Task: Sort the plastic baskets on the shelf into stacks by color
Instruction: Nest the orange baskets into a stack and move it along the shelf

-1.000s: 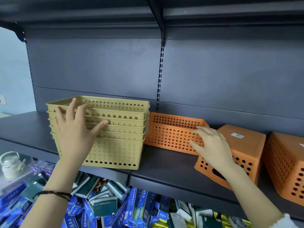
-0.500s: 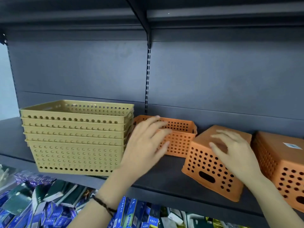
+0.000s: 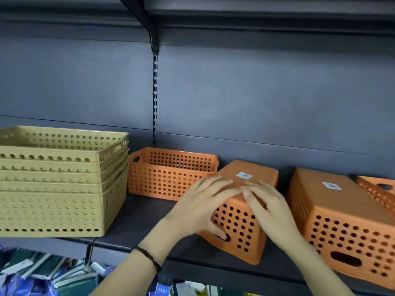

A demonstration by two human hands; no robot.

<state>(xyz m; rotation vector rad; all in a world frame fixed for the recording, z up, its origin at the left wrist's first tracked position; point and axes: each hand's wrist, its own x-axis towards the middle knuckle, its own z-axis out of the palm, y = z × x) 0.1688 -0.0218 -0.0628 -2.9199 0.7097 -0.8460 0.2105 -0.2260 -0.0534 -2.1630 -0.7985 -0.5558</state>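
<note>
Orange perforated plastic basket [image 3: 241,223], upside down on my dark shelf [image 3: 136,223], sits between the upright orange basket [image 3: 168,174] and another overturned one [image 3: 342,221]. My left hand [image 3: 198,208] and right hand [image 3: 271,210] lie flat on it, fingers spread, left thumb hooked in its handle slot.

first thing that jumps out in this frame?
Both hands, left hand and right hand, lie on an upside-down orange basket at the shelf's middle front. At far left stands a tall yellow stack. One upright orange basket sits behind, and another overturned one lies to the right.
</note>
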